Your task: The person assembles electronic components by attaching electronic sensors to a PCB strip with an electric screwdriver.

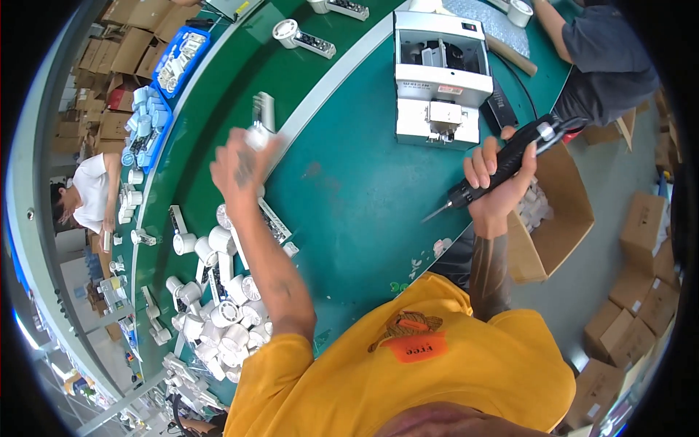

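My right hand point(499, 175) is wrapped round a black electric screwdriver point(502, 164), its thin bit pointing down and left over the green table. Over the edge of the green conveyor, my left hand point(244, 164) is blurred by motion, its fingers at the round end of a white handheld-fan body point(263, 113). That piece is smeared too and seems to be in my grip. Beside my left forearm lies a heap of white fan bodies point(226, 313), some showing dark circuit boards in their handles.
A grey-white machine point(440, 80) stands at the far side of the table point(349, 197). More fan bodies point(302, 38) lie on the conveyor. Blue bins point(149, 127) of parts line its far side. An open cardboard box point(561, 218) is at my right. Co-workers point(604, 62) sit nearby.
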A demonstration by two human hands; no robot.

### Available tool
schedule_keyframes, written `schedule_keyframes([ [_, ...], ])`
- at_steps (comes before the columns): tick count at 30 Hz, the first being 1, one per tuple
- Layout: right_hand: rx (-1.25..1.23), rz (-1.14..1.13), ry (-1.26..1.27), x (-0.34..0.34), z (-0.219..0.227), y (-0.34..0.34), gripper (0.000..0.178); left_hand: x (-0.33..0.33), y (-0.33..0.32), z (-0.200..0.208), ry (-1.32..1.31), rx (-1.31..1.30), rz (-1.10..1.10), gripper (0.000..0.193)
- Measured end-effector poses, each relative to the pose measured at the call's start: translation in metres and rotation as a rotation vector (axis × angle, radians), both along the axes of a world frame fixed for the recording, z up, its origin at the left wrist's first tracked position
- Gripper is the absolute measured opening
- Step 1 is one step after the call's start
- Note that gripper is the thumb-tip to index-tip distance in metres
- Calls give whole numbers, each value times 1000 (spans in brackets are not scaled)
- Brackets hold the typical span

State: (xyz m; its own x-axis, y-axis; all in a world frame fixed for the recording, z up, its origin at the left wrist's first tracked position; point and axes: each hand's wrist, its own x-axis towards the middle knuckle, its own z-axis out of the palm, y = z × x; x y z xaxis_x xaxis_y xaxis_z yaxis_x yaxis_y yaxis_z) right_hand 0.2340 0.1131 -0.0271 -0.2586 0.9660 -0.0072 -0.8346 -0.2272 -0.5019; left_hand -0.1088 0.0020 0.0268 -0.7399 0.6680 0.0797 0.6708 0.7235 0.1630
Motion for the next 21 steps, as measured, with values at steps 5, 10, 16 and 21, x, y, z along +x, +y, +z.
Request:
schedule_keyframes([
  [5, -160, -12, 11, 9, -39, -9, 50, -92, 123, -9, 187, -106, -120, 87],
  [10, -190, 72, 71, 4, -33, -12, 55, -153, 220, -50, -259, -37, -689, 87],
  [16, -66, 164, 44, 42, 8, 3, 62, -81, 140, -3, -414, 183, -654, 44],
  [21, 577, -3, -297, -20, 81, 41, 63, 41, 22, 24, -542, 127, -459, 50],
])
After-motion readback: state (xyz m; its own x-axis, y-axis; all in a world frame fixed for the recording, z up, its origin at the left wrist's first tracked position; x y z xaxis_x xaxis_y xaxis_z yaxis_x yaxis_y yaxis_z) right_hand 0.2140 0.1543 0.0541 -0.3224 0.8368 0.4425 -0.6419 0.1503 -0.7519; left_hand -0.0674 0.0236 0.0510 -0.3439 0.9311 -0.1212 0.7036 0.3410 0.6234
